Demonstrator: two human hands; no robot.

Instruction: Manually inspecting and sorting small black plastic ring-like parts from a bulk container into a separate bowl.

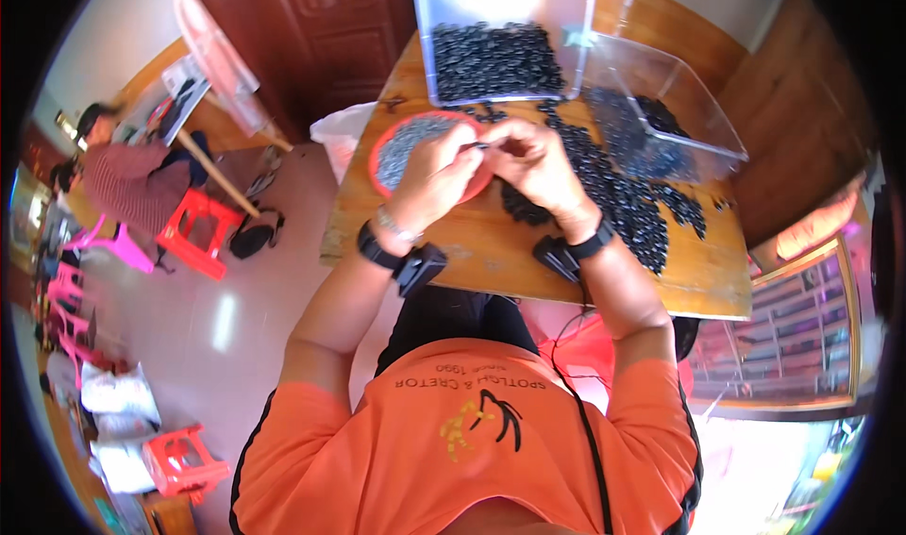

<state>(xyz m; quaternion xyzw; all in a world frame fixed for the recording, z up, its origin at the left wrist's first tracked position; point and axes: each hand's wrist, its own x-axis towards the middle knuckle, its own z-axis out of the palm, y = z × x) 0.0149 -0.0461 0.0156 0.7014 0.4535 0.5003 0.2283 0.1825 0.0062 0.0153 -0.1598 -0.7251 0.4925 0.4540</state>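
Observation:
My left hand (436, 175) and my right hand (536, 165) meet over the right side of a red round basin (479, 188). Fingertips of both pinch a small dark piece (480, 145) between them; its exact kind is too small to make out. Many small grey pieces (404, 145) fill the basin. To the right of my right hand, glossy black oval pieces (613, 191) lie spread over the wooden table (491, 261). Another little heap of black pieces (522, 205) sits just below that hand. Each wrist wears a black strap with a box-like device.
Behind the basin stands a clear plastic bin (583, 63) holding more black pieces. A second clear box (722, 143) rests at the table's right. A white bag (340, 125) is beyond the left edge. Further left, a person (132, 172) sits near a red stool (200, 228).

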